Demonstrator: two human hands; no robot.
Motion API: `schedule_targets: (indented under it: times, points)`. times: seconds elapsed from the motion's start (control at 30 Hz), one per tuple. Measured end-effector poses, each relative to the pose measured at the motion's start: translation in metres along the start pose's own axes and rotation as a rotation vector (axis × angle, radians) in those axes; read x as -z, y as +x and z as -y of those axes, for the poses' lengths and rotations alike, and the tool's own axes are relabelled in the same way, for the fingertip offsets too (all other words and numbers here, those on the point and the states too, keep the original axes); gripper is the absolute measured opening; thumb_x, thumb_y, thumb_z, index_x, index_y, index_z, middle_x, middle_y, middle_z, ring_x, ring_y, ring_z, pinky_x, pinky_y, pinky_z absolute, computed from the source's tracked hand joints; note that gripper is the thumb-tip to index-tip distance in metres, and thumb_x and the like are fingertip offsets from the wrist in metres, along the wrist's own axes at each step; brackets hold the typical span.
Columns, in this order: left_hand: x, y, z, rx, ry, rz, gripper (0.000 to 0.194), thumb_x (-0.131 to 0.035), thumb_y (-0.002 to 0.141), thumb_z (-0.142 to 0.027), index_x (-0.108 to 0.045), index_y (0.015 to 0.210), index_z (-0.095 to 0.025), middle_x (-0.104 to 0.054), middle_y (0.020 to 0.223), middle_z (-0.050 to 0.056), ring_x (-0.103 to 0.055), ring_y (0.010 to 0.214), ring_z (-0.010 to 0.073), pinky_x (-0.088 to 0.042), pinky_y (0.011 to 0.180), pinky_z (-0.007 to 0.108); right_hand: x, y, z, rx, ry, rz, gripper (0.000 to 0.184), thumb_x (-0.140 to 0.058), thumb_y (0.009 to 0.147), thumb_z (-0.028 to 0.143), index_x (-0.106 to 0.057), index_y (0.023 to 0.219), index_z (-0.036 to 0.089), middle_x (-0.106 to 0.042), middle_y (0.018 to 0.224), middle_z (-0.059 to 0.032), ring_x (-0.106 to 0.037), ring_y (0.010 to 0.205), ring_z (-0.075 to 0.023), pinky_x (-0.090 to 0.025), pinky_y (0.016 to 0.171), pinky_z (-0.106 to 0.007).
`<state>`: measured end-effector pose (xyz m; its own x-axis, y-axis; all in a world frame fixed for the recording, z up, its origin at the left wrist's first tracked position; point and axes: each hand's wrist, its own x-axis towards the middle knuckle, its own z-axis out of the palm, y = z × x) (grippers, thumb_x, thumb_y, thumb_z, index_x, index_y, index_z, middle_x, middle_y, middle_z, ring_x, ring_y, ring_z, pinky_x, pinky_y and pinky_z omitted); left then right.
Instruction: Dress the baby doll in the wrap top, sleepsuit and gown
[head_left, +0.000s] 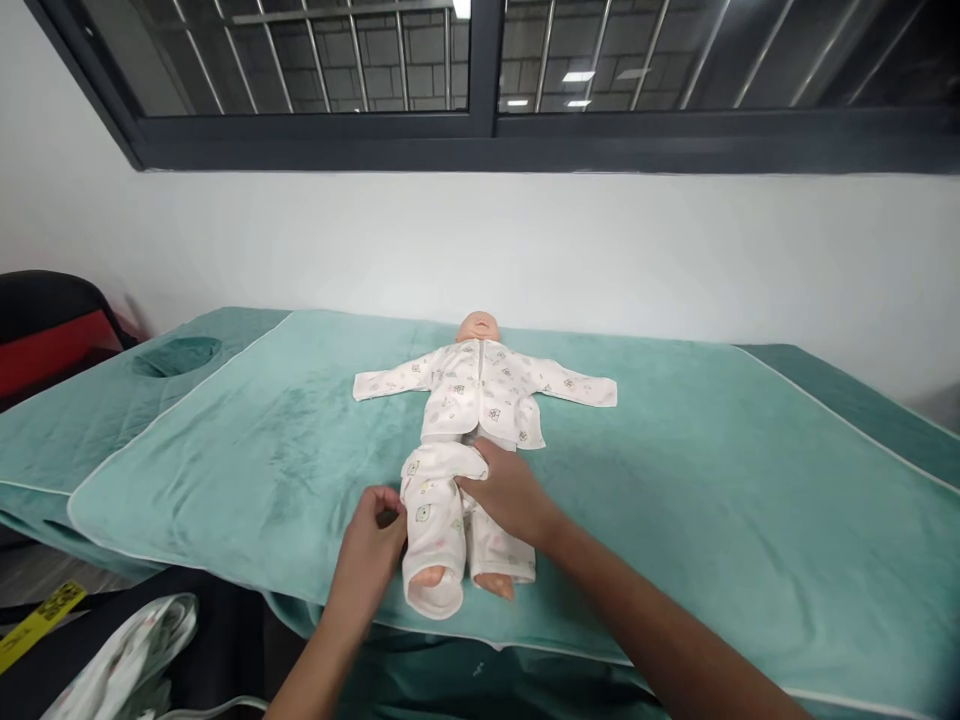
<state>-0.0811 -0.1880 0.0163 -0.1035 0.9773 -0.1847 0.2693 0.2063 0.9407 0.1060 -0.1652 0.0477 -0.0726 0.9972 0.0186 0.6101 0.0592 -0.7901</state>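
Observation:
A baby doll (480,325) lies on its back, head towards the wall. It wears a white printed jacket (454,390) with both sleeves spread out. White printed baby trousers (435,525) cover its legs, and the feet show at the cuffs. My right hand (517,490) is closed on the trousers' waist at the middle, thumb and fingers gripping the cloth. On the left, my left hand (371,545) has its fingers curled and pinched against the outer edge of the trouser leg; the fingertips are partly hidden.
A green plush sheet (697,500) covers the bed, which has a face hole (178,356) at the left. A white wall (300,240) with a barred window (315,140) rises behind. At the lower left lie crumpled printed cloth (127,660) and a yellow tag (37,625). A red-black chair (60,340) stands left.

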Motion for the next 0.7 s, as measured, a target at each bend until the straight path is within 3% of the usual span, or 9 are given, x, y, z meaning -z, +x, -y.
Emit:
schedule_targets:
  times: [0.13, 0.23, 0.37, 0.47, 0.57, 0.7]
  points:
    - [0.001, -0.023, 0.002, 0.256, -0.355, 0.281, 0.032, -0.062, 0.075, -0.039, -0.066, 0.099, -0.017, -0.069, 0.083, 0.005, -0.063, 0.074, 0.0193, -0.048, 0.07, 0.029, 0.001, 0.006, 0.001, 0.094, -0.052, 0.022, 0.006, -0.053, 0.08, 0.026, -0.048, 0.08, 0.022, -0.06, 0.085, 0.0002, -0.054, 0.077, -0.018, -0.038, 0.066, -0.03]
    - [-0.003, -0.026, 0.002, 0.304, -0.477, 0.343, 0.036, -0.067, 0.073, -0.036, -0.067, 0.102, -0.015, -0.071, 0.084, 0.006, -0.064, 0.076, 0.0199, -0.049, 0.074, 0.03, 0.003, 0.012, 0.001, 0.159, -0.156, 0.023, 0.008, -0.051, 0.079, 0.021, -0.043, 0.077, 0.021, -0.056, 0.087, -0.0013, -0.051, 0.078, -0.0173, -0.035, 0.066, -0.029]
    - [-0.006, -0.01, 0.006, 0.208, -0.359, 0.287, 0.032, -0.061, 0.076, -0.036, -0.067, 0.1, -0.016, -0.07, 0.083, 0.004, -0.063, 0.075, 0.0195, -0.047, 0.069, 0.029, 0.004, 0.013, 0.003, 0.143, -0.145, 0.04, 0.013, -0.049, 0.08, 0.021, -0.038, 0.074, 0.022, -0.054, 0.081, 0.0004, -0.048, 0.073, -0.0158, -0.033, 0.062, -0.028]
    - [-0.007, 0.008, 0.004, 0.082, -0.094, 0.143, 0.026, -0.051, 0.082, -0.035, -0.066, 0.09, -0.016, -0.068, 0.078, 0.003, -0.06, 0.074, 0.0193, -0.045, 0.066, 0.028, 0.004, 0.012, 0.004, 0.094, -0.087, 0.028, 0.009, -0.049, 0.081, 0.021, -0.042, 0.075, 0.022, -0.057, 0.081, 0.0007, -0.05, 0.072, -0.0164, -0.035, 0.063, -0.028]
    - [-0.01, 0.024, 0.0, -0.027, 0.132, -0.017, 0.022, -0.045, 0.084, -0.032, -0.061, 0.083, -0.018, -0.067, 0.079, 0.002, -0.059, 0.075, 0.0192, -0.043, 0.067, 0.028, 0.004, 0.012, 0.001, 0.084, -0.025, 0.024, 0.003, -0.05, 0.08, 0.02, -0.05, 0.082, 0.022, -0.061, 0.088, -0.0007, -0.055, 0.08, -0.0182, -0.038, 0.068, -0.03]
    - [-0.017, 0.035, 0.001, -0.162, 0.261, -0.085, 0.015, -0.042, 0.082, -0.023, -0.056, 0.082, -0.019, -0.067, 0.084, 0.004, -0.059, 0.077, 0.0195, -0.042, 0.069, 0.029, 0.003, 0.013, -0.005, 0.088, 0.066, 0.018, 0.009, -0.052, 0.081, 0.022, -0.055, 0.09, 0.023, -0.064, 0.098, -0.0015, -0.058, 0.092, -0.0199, -0.042, 0.077, -0.032]
